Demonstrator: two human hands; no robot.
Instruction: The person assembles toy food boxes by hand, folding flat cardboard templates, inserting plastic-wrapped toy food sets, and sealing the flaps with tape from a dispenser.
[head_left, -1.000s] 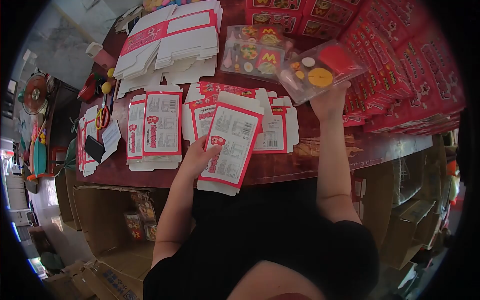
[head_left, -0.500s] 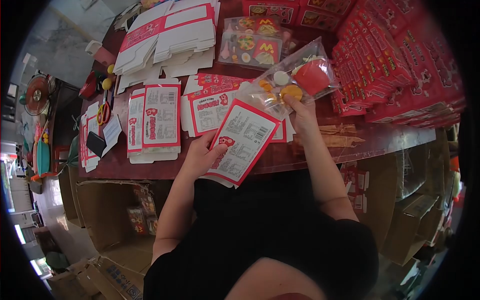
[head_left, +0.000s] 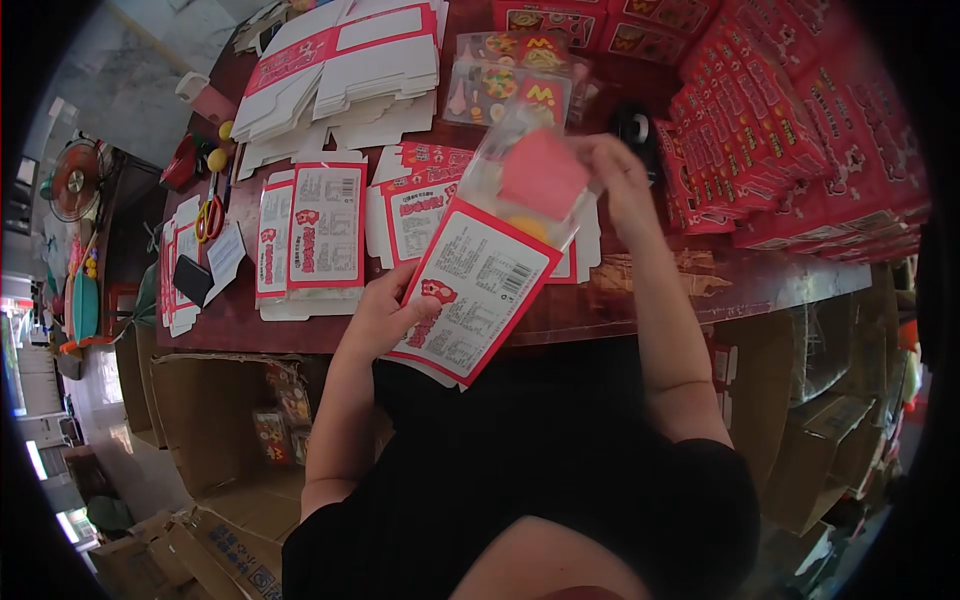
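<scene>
L hand grips 1 carton; R hand pinches 1 toy pack at carton top

The carton is thin printed cardboard, smooth and nearly matt. The packet is clear, glossy, crinkled plastic film. The bench is dark reddish wood, polished and reflective. The stacked boxes are slightly shiny red cardboard.
</scene>
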